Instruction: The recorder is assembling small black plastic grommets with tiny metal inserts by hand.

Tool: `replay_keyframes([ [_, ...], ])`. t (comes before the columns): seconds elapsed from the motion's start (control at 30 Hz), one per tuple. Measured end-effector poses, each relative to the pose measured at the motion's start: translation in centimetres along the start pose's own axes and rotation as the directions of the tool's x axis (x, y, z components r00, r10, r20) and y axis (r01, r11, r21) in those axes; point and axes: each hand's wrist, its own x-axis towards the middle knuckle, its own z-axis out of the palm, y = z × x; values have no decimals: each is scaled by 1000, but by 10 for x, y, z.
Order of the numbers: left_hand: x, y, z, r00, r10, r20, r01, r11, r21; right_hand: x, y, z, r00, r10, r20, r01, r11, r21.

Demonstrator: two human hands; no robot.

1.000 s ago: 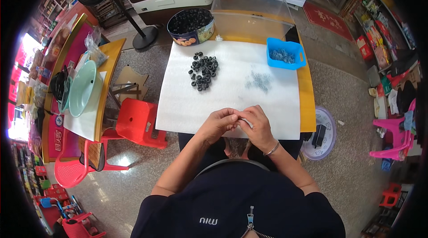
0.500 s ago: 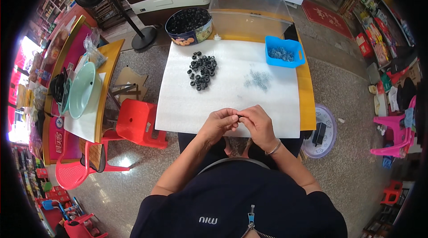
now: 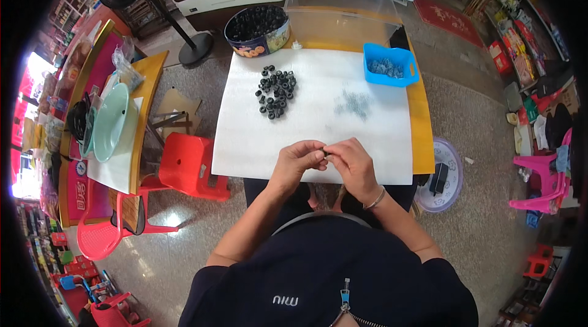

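Observation:
My left hand (image 3: 298, 163) and my right hand (image 3: 353, 166) meet over the near edge of the white-covered table (image 3: 245, 149). Between their fingertips is a small black ring-like part (image 3: 324, 152), mostly covered by the fingers. Both hands are closed on it, thumbs and forefingers pinching. Farther off to the left lies a loose pile of black ring-like parts (image 3: 277, 91). A scatter of tiny grey-blue pieces (image 3: 354, 105), too small to name, lies to the right. More of these grey-blue pieces fill the bottom of a blue plastic basket (image 3: 392, 76) beyond it.
A round tin (image 3: 269, 43) full of black parts stands at the back left, beside a clear plastic box (image 3: 343, 23). Red stools (image 3: 188, 164) and a side table with a green basin (image 3: 114, 121) are on the left. A lilac basin (image 3: 452, 174) sits on the floor at right.
Both hands have shifted slightly, and the fingers have turned a little around the black part. The whole view has moved slightly. The pile and the containers look the same.

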Motion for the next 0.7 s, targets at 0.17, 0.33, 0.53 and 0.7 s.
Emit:
replay_keyframes([
  [0.17,0,11,6,1000,-1,7,2,999,-46,5,-2,-5,975,222,5,-221,963,152],
  [0.33,2,15,9,996,-87,-26,82,986,-144,3,3,-3,934,352,66,-350,857,379],
  [0.53,3,13,8,995,-99,-26,92,977,-190,4,2,-3,936,343,80,-349,869,351],
  [0.7,3,11,8,998,-64,-26,59,986,-157,3,3,1,952,306,31,-300,901,313],
])
